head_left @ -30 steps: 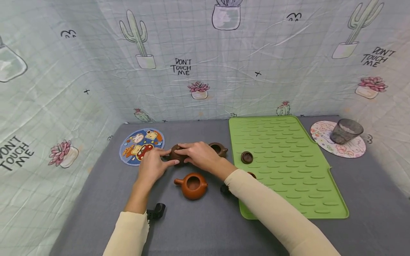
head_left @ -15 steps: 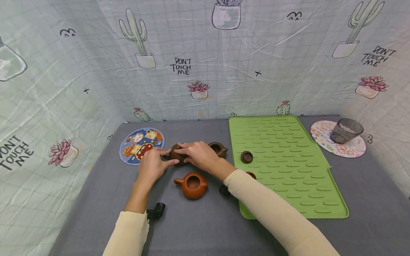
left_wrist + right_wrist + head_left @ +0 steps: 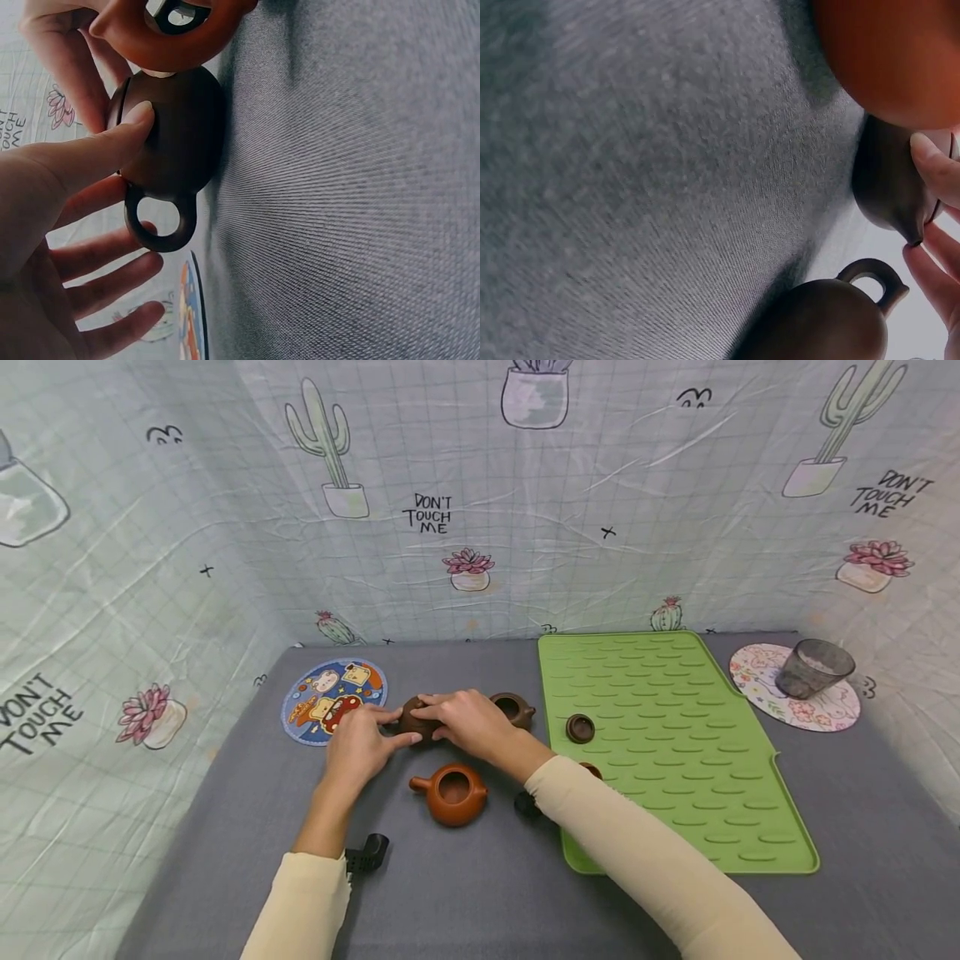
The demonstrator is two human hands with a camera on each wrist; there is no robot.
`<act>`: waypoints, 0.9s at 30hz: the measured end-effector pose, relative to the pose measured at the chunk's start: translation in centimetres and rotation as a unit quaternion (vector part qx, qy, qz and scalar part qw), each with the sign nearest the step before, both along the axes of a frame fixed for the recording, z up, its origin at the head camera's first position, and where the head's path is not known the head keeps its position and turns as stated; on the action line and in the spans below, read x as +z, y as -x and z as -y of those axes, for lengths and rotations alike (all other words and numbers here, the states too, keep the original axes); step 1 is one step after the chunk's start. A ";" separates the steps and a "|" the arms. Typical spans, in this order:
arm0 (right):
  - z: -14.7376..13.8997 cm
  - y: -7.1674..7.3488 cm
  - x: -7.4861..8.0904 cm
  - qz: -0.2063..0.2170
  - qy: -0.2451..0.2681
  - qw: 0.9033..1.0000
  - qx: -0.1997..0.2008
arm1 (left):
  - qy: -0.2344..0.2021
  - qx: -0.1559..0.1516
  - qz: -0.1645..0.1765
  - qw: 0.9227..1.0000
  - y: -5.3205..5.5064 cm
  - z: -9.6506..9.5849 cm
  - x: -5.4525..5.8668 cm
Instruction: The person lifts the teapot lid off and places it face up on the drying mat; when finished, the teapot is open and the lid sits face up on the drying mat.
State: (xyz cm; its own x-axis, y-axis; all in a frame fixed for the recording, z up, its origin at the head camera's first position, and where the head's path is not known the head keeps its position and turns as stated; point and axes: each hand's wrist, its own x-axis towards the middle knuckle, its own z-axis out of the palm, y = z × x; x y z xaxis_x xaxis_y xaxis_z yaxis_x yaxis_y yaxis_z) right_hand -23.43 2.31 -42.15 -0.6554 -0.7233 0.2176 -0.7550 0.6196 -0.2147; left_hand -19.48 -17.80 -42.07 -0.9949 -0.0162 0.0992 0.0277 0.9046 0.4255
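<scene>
A dark brown teapot [image 3: 410, 725] stands on the grey cloth between both hands, its loop handle to the left. My left hand [image 3: 358, 747] pinches its handle side. In the left wrist view the thumb presses the body, and the other fingers spread behind the handle. My right hand [image 3: 474, 724] holds the teapot from the spout side. Its thumb lies on the body in the right wrist view, with fingers by the lid and spout. Nearer to me sits an orange-brown teapot [image 3: 457, 812] without a lid. Behind my right hand stands a second brown, lidless teapot [image 3: 821, 322], partly hidden.
On the green mat [image 3: 675, 760] lie a small dark lid [image 3: 580, 729] and an orange lid [image 3: 592, 770], half covered by my right sleeve. A cartoon coaster [image 3: 333, 702] is at the left. A grey cup [image 3: 813, 668] stands on a floral coaster [image 3: 836, 708] at the right.
</scene>
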 end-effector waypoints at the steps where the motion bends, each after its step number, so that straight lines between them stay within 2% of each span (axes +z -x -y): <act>1: 0.0 0.0 0.0 0.000 -0.001 1.000 0.000 | 0.000 0.000 0.000 1.000 0.0 0.0 0.0; 9: -0.5 -0.1 -0.1 0.002 0.013 1.000 0.005 | 0.004 -0.003 -0.004 1.000 0.3 -0.2 -0.3; 16: -0.8 0.1 0.5 0.002 0.069 0.998 0.005 | 0.003 -0.009 -0.013 1.000 0.3 -0.2 -0.7; 23: -0.9 0.0 1.3 -0.013 0.113 0.993 0.012 | -0.043 -0.023 -0.060 0.997 0.1 0.1 -1.2; 27: -0.9 0.0 1.7 -0.032 0.133 0.991 0.007 | -0.054 -0.037 -0.079 0.995 0.2 0.0 -1.2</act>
